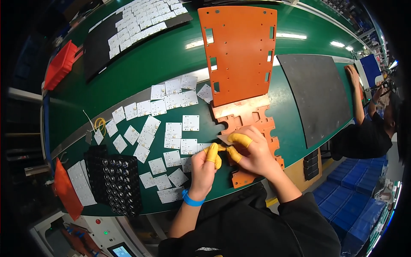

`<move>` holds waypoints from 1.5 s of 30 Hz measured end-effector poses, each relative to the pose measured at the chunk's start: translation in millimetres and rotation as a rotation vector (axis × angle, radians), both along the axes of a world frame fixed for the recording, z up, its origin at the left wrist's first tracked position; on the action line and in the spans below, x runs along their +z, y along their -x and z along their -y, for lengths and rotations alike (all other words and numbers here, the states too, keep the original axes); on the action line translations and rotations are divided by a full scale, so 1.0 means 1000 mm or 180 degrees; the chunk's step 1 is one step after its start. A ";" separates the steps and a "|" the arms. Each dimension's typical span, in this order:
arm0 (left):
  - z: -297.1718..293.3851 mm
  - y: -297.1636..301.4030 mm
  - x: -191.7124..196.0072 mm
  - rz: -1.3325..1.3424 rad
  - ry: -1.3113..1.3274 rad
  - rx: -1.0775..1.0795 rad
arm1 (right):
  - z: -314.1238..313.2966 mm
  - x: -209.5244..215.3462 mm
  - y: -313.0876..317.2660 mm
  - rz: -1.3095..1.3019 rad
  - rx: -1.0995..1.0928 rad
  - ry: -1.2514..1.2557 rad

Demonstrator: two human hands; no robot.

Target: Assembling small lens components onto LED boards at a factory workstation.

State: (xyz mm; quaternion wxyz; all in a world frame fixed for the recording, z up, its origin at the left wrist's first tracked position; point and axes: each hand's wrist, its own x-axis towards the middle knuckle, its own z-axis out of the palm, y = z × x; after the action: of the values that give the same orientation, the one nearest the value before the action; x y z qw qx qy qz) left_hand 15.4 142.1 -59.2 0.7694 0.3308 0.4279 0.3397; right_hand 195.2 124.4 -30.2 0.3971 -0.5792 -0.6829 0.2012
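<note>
A small thin board [224, 138] is held between the closed fingers of the right hand [256, 153]. The fingertips of the left hand [202, 171] are held together just beside it; whether anything is pinched there cannot be told. An orange frame [267, 124] is seen beneath the right-hand grip. White squares [173, 158] are spread left of both hands on the green table [283, 112].
</note>
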 end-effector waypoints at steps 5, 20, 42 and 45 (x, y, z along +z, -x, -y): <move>-0.011 -0.027 -0.002 -0.0584 -0.0330 0.0322 | -0.009 -0.007 0.010 0.0823 -0.0193 -0.0511; -0.033 -0.044 -0.018 -0.1206 -0.1638 0.0589 | -0.008 -0.003 0.022 0.1113 -0.0239 -0.0133; -0.048 -0.030 -0.002 -0.3026 -0.2028 -0.0566 | -0.031 -0.014 0.014 0.1588 -0.0347 -0.0044; -0.042 -0.021 0.013 -0.4142 -0.2441 -0.0538 | -0.033 -0.013 0.013 0.1557 -0.0283 0.0044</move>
State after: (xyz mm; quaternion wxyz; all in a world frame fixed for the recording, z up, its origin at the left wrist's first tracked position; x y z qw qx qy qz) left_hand 36.7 183.9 -45.8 0.2164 0.7404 0.6206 0.1410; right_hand 182.2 157.9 -43.1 0.2244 -0.6428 -0.7312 0.0420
